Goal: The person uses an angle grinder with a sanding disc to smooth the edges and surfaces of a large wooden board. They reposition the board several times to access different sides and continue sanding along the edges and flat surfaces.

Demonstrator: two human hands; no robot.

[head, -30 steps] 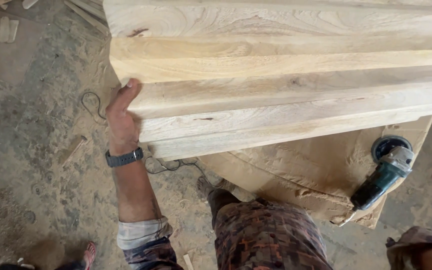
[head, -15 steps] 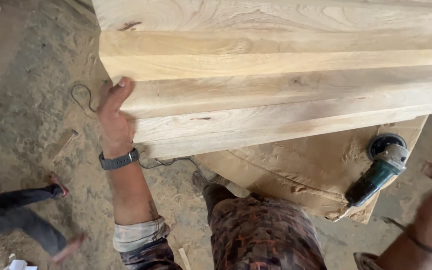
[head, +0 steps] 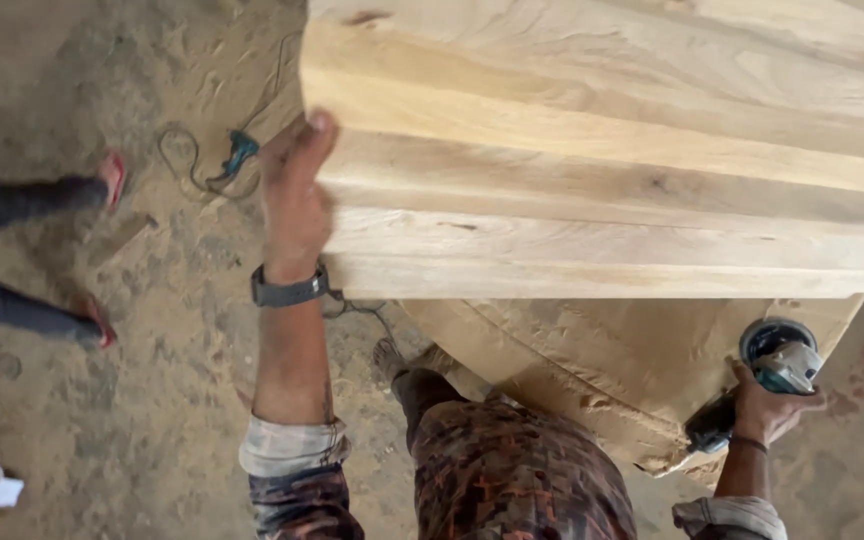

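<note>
Head view looks straight down on a stack of pale wooden planks, smooth-sawn with wavy brown grain and square edges, long axis running left to right and tilting a bit lower toward the right, filling the far and right part of the scene. Left hand is flat against the left end of the stack, fingers together and stretched up along the end grain with the tip of one hooked over the upper edge, so it's pressing rather than wrapped round anything; a dark watch sits on that wrist. Right hand is down at the near right, fingers closed round the dark body of an angle grinder, whose round grey-teal head points to the far right while the handle runs back toward the near left. Grinder sits just off the near edge of the planks, over a rough, chipped slab of tan wood. Floor is dusty packed dirt, with a loose cable at the far left.
</note>
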